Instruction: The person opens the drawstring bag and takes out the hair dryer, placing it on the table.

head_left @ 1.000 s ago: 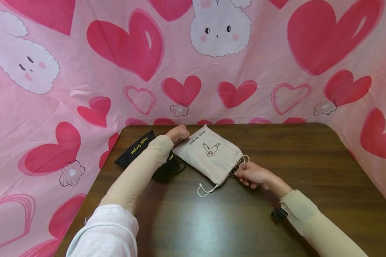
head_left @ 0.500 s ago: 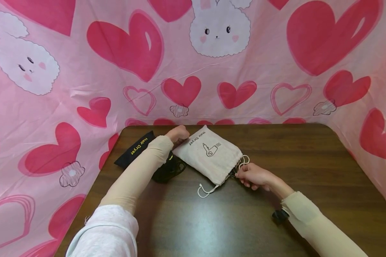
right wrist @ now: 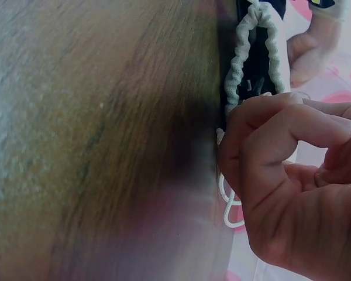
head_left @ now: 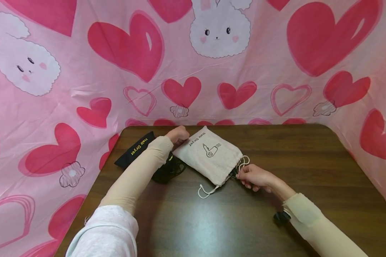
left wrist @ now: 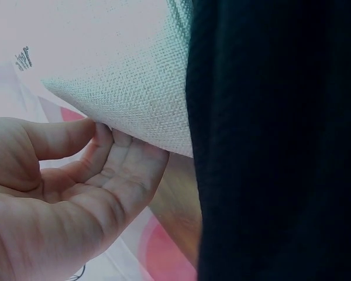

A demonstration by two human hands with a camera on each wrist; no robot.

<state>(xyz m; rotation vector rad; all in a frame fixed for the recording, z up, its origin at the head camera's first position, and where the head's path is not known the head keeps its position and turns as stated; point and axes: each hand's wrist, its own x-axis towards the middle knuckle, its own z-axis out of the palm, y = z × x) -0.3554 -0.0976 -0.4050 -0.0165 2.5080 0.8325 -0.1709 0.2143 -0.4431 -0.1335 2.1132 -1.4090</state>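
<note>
Where a wooden surface (head_left: 292, 150) is topped by a pale drawstring bag (head_left: 199, 160), black cloth (head_left: 135, 150) to its left, bag corner pinched by fingers of the left hand (head_left: 178, 135), dark item (head_left: 233, 172) at the bag's mouth pinched by the right hand (head_left: 256, 177).

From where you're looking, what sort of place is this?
Probably a makeshift recording corner, though the wider room is out of view. A pink heart-and-bunny fabric backdrop closes in a wood-grain table, on which lies a cream drawstring bag printed "Hair Dryer".
</note>
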